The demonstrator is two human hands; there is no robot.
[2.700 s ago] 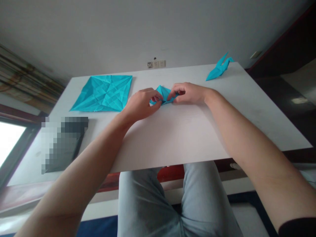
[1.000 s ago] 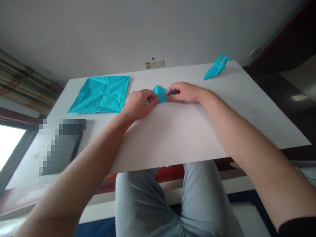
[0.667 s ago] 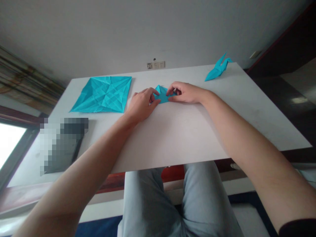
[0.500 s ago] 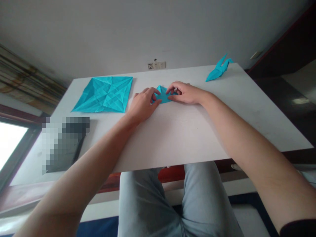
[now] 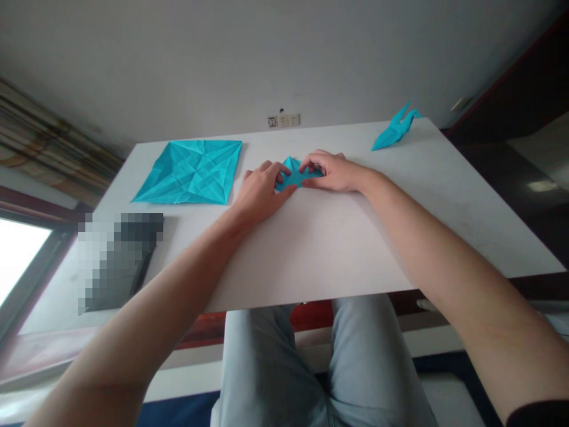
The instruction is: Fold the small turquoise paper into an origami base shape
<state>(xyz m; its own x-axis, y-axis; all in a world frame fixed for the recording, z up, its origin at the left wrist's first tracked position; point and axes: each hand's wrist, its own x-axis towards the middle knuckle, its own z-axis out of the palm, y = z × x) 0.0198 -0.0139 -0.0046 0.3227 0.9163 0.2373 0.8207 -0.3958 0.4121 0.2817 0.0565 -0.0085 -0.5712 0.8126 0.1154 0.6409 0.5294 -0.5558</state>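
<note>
A small folded piece of blue origami paper (image 5: 297,177) lies on the white table between my two hands, one corner pointing toward the wall. My left hand (image 5: 265,187) grips its left side, thumb along the near edge and fingers curled on top. On the other side, my right hand (image 5: 328,170) pinches the paper with its thumb at the near edge and bent fingers above. Both hands cover the paper's outer ends, so its full shape is hidden.
A creased blue paper sheet (image 5: 191,172) is spread at the table's left. A folded blue paper crane (image 5: 395,130) stands at the back right corner. A dark, partly pixelated flat object (image 5: 120,267) lies front left. The white tabletop (image 5: 311,249) ends just before my knees.
My left thumb has slid slightly right along the paper's near edge. Both hands stay on the folded paper, and the whole view has shifted a little.
</note>
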